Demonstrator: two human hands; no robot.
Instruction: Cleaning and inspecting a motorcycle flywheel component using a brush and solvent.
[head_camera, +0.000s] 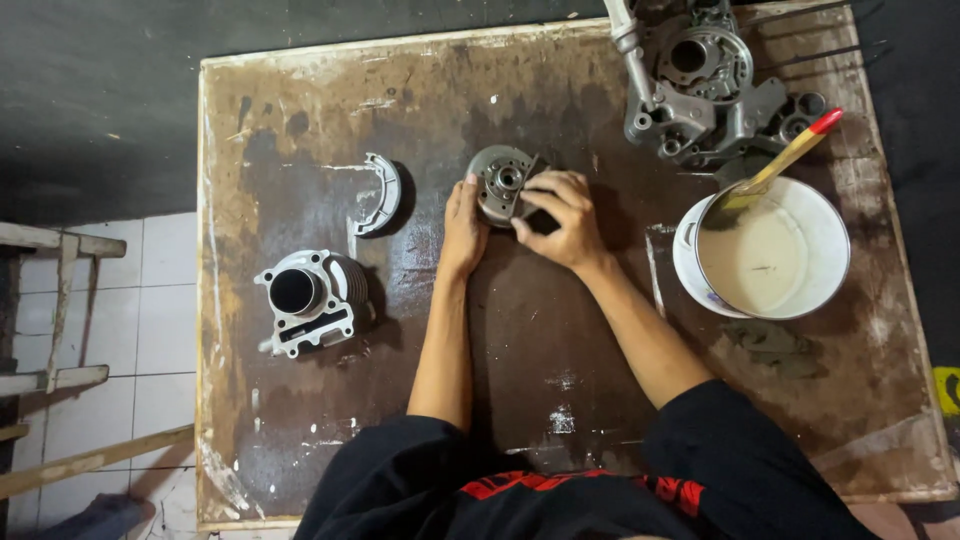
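A round grey metal engine part stands on the stained wooden board at the middle back. My left hand rests against its left side, fingers curled on its rim. My right hand grips its right side, with fingers closed over a small dark piece at the part's edge. Both forearms reach forward from my black shirt at the bottom.
A grey engine cylinder lies at the left, a curved brake shoe behind it. A grey engine casing sits at the back right. A white bucket of cloudy liquid holds a red-tipped brush. Tiled floor and wooden slats lie left.
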